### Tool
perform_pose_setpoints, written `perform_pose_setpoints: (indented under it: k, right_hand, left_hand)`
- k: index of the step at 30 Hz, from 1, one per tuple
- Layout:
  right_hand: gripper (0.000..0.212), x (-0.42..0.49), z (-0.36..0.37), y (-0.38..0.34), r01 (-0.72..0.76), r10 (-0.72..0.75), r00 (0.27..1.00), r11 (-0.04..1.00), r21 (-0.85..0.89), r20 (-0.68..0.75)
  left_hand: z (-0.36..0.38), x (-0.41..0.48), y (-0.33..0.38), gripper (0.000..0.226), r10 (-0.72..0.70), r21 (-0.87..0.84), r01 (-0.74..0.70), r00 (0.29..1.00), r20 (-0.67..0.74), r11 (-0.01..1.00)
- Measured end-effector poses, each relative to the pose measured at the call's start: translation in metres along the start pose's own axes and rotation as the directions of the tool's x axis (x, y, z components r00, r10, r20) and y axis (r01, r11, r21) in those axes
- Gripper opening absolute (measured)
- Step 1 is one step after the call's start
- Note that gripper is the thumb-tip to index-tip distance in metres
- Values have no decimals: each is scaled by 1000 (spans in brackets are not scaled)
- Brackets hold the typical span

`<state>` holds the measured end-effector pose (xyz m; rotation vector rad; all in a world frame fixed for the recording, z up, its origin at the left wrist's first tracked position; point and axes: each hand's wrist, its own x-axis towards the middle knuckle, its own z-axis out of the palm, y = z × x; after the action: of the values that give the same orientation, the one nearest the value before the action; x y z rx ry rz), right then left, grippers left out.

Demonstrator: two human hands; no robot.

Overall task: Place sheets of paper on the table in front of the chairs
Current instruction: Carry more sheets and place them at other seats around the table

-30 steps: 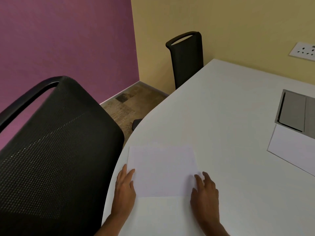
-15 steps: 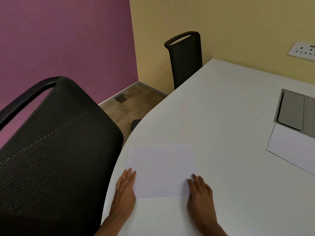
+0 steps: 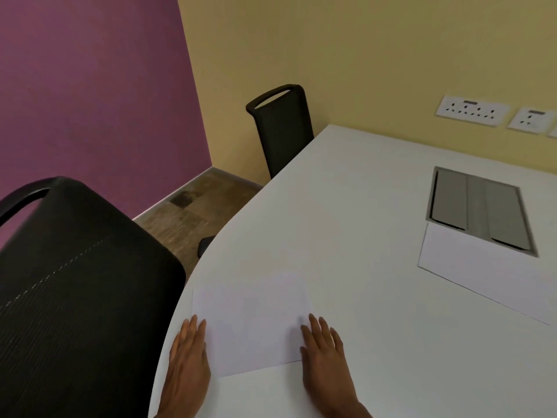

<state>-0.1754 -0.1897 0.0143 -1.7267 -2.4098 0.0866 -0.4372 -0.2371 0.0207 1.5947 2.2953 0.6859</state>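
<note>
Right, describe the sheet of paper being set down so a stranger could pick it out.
Start at the white table and go to its near curved edge, beside the big black chair. The sheet of paper lies flat there between the left hand and right hand. The other sheet lies farther right, untouched, below the grey panel.

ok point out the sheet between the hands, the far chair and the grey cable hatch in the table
sheet between the hands [image 3: 253, 321]: head view, middle of the paper's face
far chair [image 3: 283, 131]: head view, middle of its black backrest
grey cable hatch [image 3: 479, 209]: head view, centre of its lid
</note>
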Motion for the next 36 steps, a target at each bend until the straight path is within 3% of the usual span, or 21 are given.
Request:
perform_pose_setpoints:
  k: [2,4,6,8,11,16,24,36]
  right_hand:
    - [44,-1,-13,4,-4,4,1000,1000,15,11]
    - [48,-1,-29,9,-6,7,1000,999,33,-13]
    - [54,-1,-48,14,-8,9,1000,999,51,-25]
    - [47,1,-72,21,-3,7,998,998,56,-65]
    - [41,5,-113,33,6,5,990,997,83,-140]
    - [53,9,-197,61,-2,33,957,994,109,-288]
    - [58,-12,-325,126,-78,94,884,996,54,-458]
    - [54,-95,-433,270,-267,209,752,964,1,-625]
  left_hand:
    - [-8,5,18,122,10,-22,-11,1000,-18,1000]
    - [-18,9,41,123,10,-46,-11,999,-32,999]
    - [-29,12,68,113,29,-48,-32,998,-49,998]
    - [-40,14,97,95,76,-45,-80,994,-78,996]
    - [-58,17,142,90,199,-55,-209,969,-146,976]
    - [-79,21,218,60,382,-24,-400,889,-251,916]
    - [-111,8,365,58,537,-43,-596,750,-387,802]
    - [-106,-56,535,56,713,-11,-775,588,-382,632]
